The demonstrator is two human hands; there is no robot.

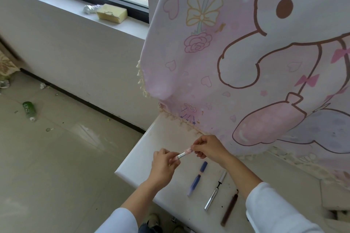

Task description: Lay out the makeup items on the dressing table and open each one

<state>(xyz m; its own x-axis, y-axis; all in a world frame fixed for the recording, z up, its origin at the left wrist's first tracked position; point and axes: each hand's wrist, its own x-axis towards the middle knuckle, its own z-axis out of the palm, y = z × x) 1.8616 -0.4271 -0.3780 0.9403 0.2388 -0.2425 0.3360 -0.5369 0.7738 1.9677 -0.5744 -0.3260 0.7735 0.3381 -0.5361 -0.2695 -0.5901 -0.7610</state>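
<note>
Far to the left, a green bottle (28,108) is lying on its side on the tiled floor, and a yellow sponge (111,13) is sitting on the windowsill above it. The white surface (144,153) is jutting out from the wall, and the person is holding both hands above its near corner. The left hand (164,164) is pinching the silver end of a small pink tube (184,154), fingers curled. The right hand (208,147) is pinching the pink end of it, so the tube is hanging between the two, clear of the surface. Just right of the hands, a blue tube (197,179) is lying in two parts in a line, then a silver pen (216,191), then a brown pencil (230,210), side by side. A pink cartoon cloth (246,62) is draping down behind them.
</note>
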